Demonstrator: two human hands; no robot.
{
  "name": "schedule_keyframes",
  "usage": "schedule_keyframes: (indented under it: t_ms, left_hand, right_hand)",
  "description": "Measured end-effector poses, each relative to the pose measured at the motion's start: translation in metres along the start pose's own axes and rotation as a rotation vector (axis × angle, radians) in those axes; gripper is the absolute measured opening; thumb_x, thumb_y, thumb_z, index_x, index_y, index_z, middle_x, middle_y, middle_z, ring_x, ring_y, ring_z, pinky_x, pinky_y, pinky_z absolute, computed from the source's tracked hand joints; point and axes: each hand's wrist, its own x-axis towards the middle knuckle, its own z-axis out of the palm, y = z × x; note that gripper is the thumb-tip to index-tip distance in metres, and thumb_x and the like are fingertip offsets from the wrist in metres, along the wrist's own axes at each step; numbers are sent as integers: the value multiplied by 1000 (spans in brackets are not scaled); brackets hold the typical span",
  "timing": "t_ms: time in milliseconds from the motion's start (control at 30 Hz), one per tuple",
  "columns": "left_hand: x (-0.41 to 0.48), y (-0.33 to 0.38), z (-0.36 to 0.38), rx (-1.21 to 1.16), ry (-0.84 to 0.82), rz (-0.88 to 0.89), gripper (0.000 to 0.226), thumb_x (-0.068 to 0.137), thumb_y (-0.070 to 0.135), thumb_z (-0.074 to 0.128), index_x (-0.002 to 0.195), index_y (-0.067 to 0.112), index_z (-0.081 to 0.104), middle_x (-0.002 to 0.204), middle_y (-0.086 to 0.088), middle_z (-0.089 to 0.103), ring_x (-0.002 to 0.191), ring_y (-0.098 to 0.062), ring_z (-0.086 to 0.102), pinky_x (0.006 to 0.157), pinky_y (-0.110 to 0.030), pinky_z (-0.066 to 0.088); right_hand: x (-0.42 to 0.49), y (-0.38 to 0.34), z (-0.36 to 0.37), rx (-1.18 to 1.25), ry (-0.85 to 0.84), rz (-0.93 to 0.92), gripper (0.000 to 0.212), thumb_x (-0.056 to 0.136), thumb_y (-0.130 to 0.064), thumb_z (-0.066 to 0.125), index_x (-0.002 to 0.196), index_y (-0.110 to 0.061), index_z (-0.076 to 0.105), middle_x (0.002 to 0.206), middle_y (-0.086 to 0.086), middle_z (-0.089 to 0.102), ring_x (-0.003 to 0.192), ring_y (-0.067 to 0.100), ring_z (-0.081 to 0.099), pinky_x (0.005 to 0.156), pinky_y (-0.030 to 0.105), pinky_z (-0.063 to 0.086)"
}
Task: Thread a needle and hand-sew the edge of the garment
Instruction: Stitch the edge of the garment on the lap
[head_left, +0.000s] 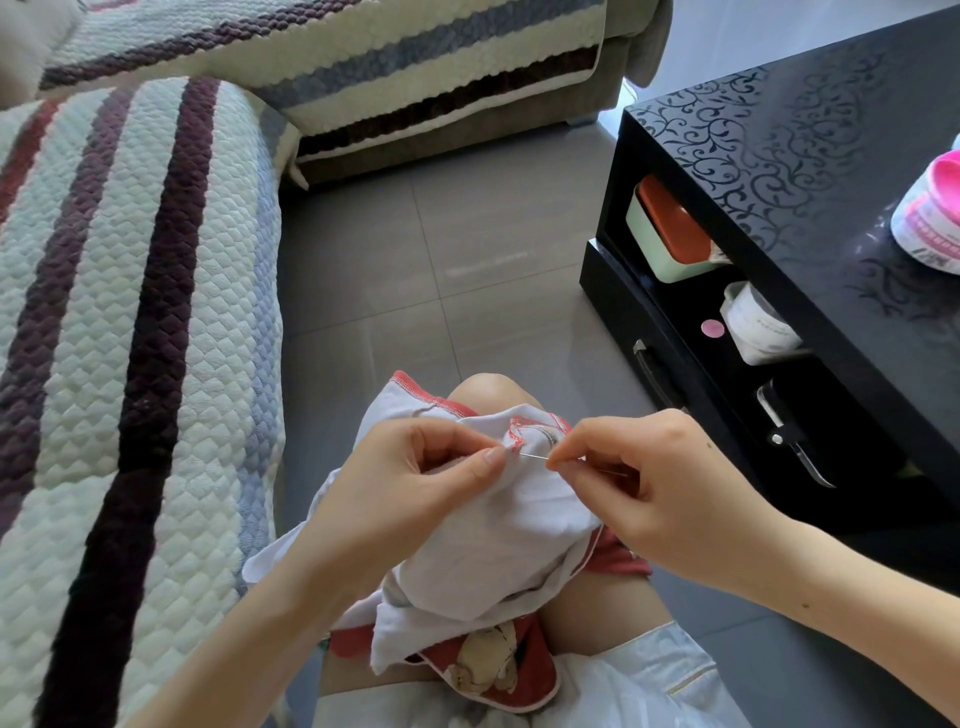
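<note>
— Now, which step is this?
— Sewing, by the look of it. A seated person's right hand (670, 493) pinches the needle (535, 456) between thumb and forefinger. Its tip is at the red-stitched edge (519, 434) of the white garment (493, 535), which lies bunched on the lap, near centre. The left hand (415, 488) grips the cloth just left of the needle, fingers closed on a fold.
— And the thread?
— Too fine to make out.
— Next move?
— Likely a push through the edge, then a steady pull rightward, the left hand holding the cloth taut.
</note>
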Motion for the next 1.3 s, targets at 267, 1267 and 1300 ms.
schedule_keyframes:
  t_ms: [267,1267,1300]
  left_hand:
    - [-1,0,-1,68,-14,34,11,84,13,70,77,16,78,75,4,74,71,2,65,64,-10,45]
    - [3,-1,-9,-144,-240,-105,12,76,27,72,77,17,78,78,-2,71,75,-6,63,65,-15,49]
    - [3,0,-9,-176,-258,-120,13,74,26,68,76,17,78,77,-2,71,74,-6,63,64,-15,49]
  right_hand:
    - [2,-4,2,-35,-2,-18,15,83,-19,57,74,-14,68,46,-9,41,43,14,34,47,10,23]
    - [12,-6,-7,796,-232,391,22,87,15,54,79,0,68,67,-4,69,58,-4,59,53,5,40]
    - [12,-4,-7,820,-243,406,22,87,16,53,79,0,67,66,-4,68,55,-3,57,51,5,39]
